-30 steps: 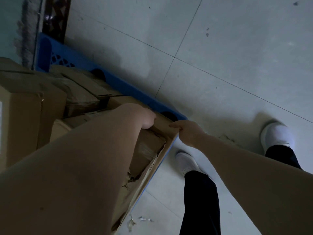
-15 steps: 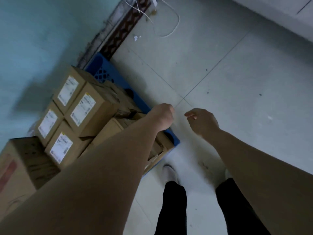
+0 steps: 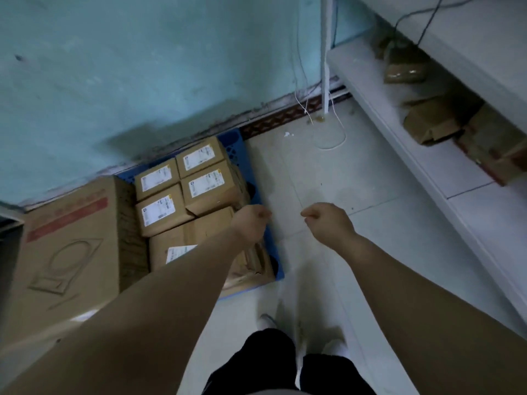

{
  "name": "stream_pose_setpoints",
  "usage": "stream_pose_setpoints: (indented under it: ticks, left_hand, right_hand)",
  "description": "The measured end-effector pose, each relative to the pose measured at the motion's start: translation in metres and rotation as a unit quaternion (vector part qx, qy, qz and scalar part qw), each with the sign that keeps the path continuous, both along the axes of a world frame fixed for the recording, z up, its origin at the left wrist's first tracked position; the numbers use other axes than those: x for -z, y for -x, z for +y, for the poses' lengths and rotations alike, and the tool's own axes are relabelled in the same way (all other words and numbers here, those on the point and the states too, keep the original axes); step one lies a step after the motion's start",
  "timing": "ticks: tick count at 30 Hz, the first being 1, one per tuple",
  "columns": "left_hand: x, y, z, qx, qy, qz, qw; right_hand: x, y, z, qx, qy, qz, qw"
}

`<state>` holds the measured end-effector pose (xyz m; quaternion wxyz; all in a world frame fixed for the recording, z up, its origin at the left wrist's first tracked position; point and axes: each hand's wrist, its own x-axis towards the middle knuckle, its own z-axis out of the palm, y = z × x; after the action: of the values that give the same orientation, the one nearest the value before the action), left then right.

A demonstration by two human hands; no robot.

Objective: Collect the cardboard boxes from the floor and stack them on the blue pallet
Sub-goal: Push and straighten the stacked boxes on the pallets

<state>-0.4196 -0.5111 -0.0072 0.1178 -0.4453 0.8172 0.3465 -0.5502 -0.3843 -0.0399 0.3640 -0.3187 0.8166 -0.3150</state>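
Several cardboard boxes with white labels (image 3: pixel 199 183) are stacked on the blue pallet (image 3: pixel 238 146) against the teal wall. A lower box (image 3: pixel 182 243) with a torn front lies at the pallet's near end, partly hidden by my left forearm. My left hand (image 3: pixel 251 222) hangs above the pallet's right edge with loosely curled fingers and holds nothing. My right hand (image 3: pixel 328 220) is over the bare floor to the right, fingers loosely curled, also empty.
A large cardboard box (image 3: pixel 71 252) with a red stripe stands left of the pallet. White shelving (image 3: pixel 413 155) runs along the right, with brown boxes (image 3: pixel 439 121) on it. A thin white cable (image 3: pixel 330 138) loops on the floor by the wall. My feet are below.
Both hands let go of the front box on the pallet and rose. The view pulled back and up, so the whole stack, the wall and the shelving now show.
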Motion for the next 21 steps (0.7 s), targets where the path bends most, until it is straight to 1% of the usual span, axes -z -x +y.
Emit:
stream_pose_setpoints:
  ticks: [3, 7, 14, 19, 21]
  left_hand:
    - [-0.029, -0.026, -0.016, -0.063, 0.024, 0.052, 0.996]
    - [-0.042, -0.069, -0.047, -0.196, 0.013, 0.129, 0.972]
    - [-0.04, -0.119, -0.085, -0.273, 0.013, 0.135, 0.952]
    - [-0.033, -0.12, -0.121, -0.285, 0.015, 0.111, 0.952]
    - [-0.03, -0.111, -0.135, -0.289, 0.023, 0.099, 0.952]
  right_hand:
    - [-0.03, -0.005, -0.018, -0.013, 0.017, 0.015, 1.0]
    - [-0.055, -0.026, -0.043, -0.042, 0.033, 0.021, 0.998]
    - [-0.071, -0.041, -0.082, -0.09, 0.008, 0.038, 0.995]
    - [-0.065, -0.026, -0.119, -0.084, -0.009, 0.049, 0.995]
    - [-0.06, -0.015, -0.135, -0.104, -0.013, 0.051, 0.993]
